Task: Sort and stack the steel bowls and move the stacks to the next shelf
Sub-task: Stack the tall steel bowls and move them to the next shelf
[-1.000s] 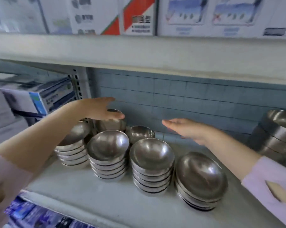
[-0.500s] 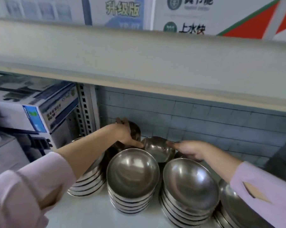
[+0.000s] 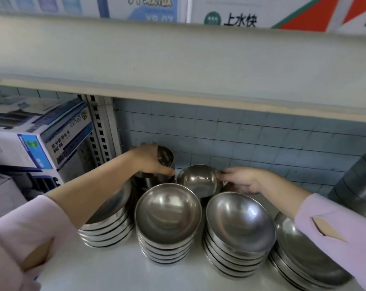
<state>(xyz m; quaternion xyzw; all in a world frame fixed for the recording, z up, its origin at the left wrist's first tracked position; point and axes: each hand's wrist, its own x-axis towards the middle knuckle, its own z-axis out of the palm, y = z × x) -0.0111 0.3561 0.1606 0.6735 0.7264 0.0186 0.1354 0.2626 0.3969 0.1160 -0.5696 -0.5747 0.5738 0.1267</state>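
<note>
**Shelf** (image 3: 106, 274): white and flat, backed by a blue-grey tiled wall (image 3: 251, 141). All bowls listed below are carried on it.

**Left stack** (image 3: 106, 227): steel bowls nested rim-up at the front left. It is partly covered by the left forearm, which is clad in a pale pink sleeve (image 3: 20, 238).

**Centre stack** (image 3: 168, 217): steel bowls nested rim-up, set just beside the left stack.

**Right stack** (image 3: 239, 227): steel bowls nested rim-up, set just beside the centre stack.

**Far-right stack** (image 3: 308, 259): wider, shallower bowls. It is partly hidden by the right arm and cut off by the lower edge of the view.

**Rear stack** (image 3: 166, 159): smaller, deeper steel vessels placed at the back left, behind the left and centre stacks and near the wall. It is covered from above by the left hand (image 3: 149, 162), whose fingers are curled over the top rim. The grip appears to be closed on it, though the far fingers are hidden.

**Small bowl** (image 3: 198, 181): a single bowl, rim-up, located behind and between the centre and right stacks and just beside the rear stack. Its right rim is pinched by the fingertips of the right hand (image 3: 244, 181), which is held palm down.

**Large stack** (image 3: 356, 185): bigger steel vessels at the far right edge, blurred and well apart from both hands.

**Cartons** (image 3: 41, 141): printed boxes stored in the bay to the left, beyond a perforated upright (image 3: 100, 131).

**Upper shelf** (image 3: 177, 59): pale and set overhead, with printed boxes (image 3: 241, 13) stood on it.
</note>
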